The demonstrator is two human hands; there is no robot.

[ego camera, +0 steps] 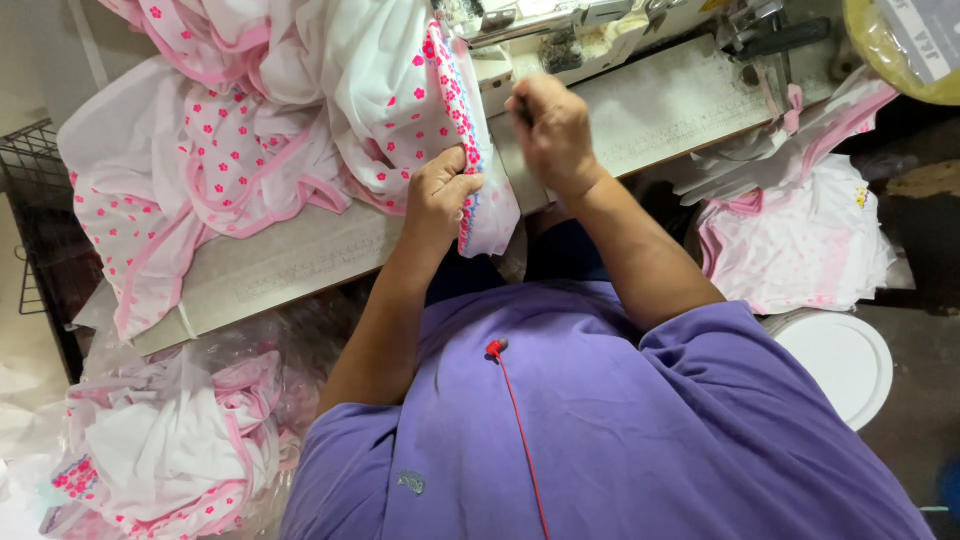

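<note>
A white cloth piece with pink flowers and a pink-and-blue trim [462,120] is held up at the front edge of the sewing table [300,262]. Its trimmed edge is pinched by the left hand [437,195], whose fingers are curled tight around the fold. The right hand [550,130] is closed into a loose fist just beside the cloth; what it grips, if anything, cannot be told.

A big heap of the same flowered cloth [230,130] is piled on the table to the left. A sewing machine [560,30] is seen behind the hands. More pink and white pieces [800,240] are stacked on the right, near a round white lid [845,362]. Another pile in a clear bag [170,450] is seen low on the left.
</note>
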